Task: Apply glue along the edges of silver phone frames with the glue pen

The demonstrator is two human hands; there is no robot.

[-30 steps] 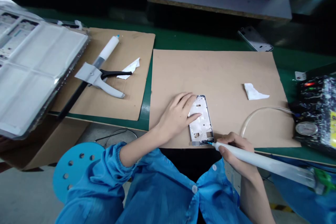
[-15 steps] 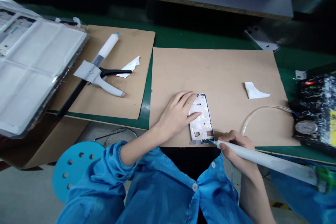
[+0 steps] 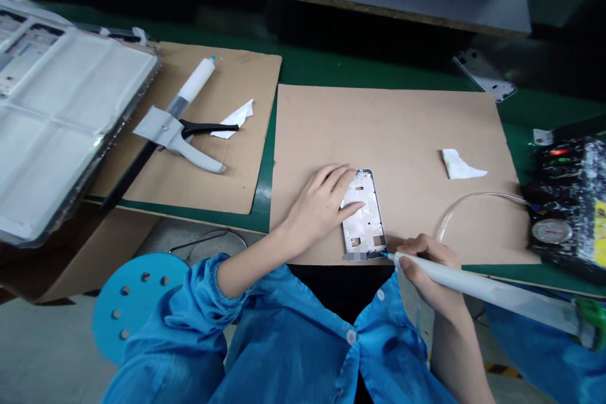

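A silvery phone frame point(image 3: 365, 227) with small cut-outs lies flat on the right cardboard sheet. My left hand point(image 3: 322, 202) holds it at its upper left, the thumb across the face and the other fingers at the far left edge. My right hand point(image 3: 430, 265) is closed round a long white glue syringe point(image 3: 492, 287) with a green cap at its back end. Its blue needle tip is at the frame's near right corner; whether it touches is too small to tell. The syringe leans low, pointing left.
A glue gun point(image 3: 165, 129) and a white scrap point(image 3: 237, 117) lie on the left cardboard point(image 3: 208, 192), beside a white compartment tray point(image 3: 76, 76). Right are another scrap point(image 3: 459, 165), a clear hose point(image 3: 468, 197) and a dispenser box point(image 3: 563, 196). A metal plate point(image 3: 487, 76) lies behind.
My right hand and the syringe tip have shifted very slightly right. The metal plate at the back right has moved a little to the right. My left hand stays in place on the phone frame.
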